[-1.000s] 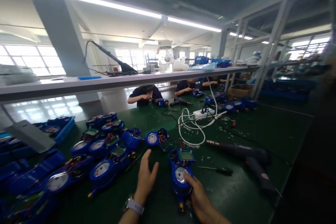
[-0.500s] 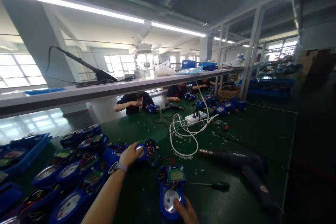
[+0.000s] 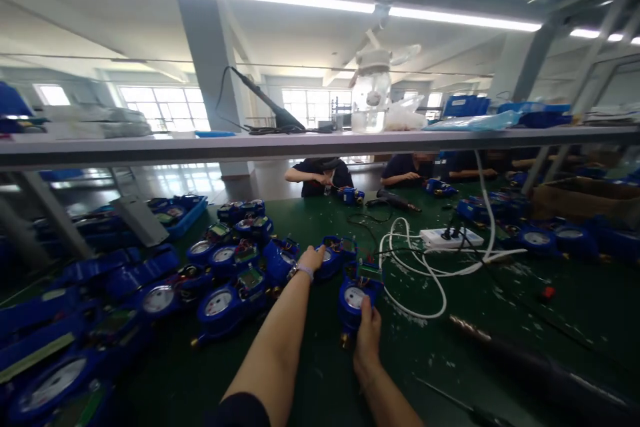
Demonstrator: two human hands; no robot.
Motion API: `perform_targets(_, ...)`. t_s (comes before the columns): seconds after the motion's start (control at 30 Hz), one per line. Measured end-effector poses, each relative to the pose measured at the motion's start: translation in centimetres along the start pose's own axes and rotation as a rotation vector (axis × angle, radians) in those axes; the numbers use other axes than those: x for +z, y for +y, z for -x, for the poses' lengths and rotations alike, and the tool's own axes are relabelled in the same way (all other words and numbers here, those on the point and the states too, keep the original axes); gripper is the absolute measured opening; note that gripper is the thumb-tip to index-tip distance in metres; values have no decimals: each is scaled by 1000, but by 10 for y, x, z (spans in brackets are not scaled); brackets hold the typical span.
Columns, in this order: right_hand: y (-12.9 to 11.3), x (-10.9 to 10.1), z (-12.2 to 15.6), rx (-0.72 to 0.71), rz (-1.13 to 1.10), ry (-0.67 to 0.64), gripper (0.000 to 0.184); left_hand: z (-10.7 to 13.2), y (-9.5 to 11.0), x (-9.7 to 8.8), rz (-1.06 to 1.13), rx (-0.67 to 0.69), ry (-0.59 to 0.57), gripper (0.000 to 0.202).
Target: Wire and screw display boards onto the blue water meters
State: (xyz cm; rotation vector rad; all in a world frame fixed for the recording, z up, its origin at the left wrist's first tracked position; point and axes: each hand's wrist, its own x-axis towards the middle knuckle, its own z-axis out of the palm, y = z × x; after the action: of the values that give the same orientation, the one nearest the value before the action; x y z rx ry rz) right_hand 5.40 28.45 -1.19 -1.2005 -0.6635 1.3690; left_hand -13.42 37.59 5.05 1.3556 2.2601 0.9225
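Far left of the white power strip (image 3: pixel 453 238), a blue tray (image 3: pixel 191 219) of meters stands on the green surface (image 3: pixel 280 213). On that same side but closer to the strip lies a cluster of open meters (image 3: pixel 219 303). Then comes my left grip (image 3: pixel 311 259), at the far meter (image 3: pixel 334 259) left of the strip; I cannot tell whether it closes on it. The near meter (image 3: pixel 354 297), left of the strip and closer to me, is held in my right grip (image 3: pixel 369 333), thumb beside the dial. In front of the strip lies a screwdriver (image 3: pixel 467 407); front-right of it, a dark heat gun (image 3: pixel 540 370); right of it, a cardboard box (image 3: pixel 575 207).
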Motion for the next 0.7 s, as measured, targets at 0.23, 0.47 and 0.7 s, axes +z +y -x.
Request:
perform_targets(0.23,7,30,-64,-148,263,116,77,7,26,41,374,-100,195,38)
perform_targets(0.47,-2,45,-90,-145,504,188,82,26,38,51,480,-63,174,67)
perform_targets(0.7,-6,52,-82,-173,607,184,89,113,16,17,402,290,64,91)
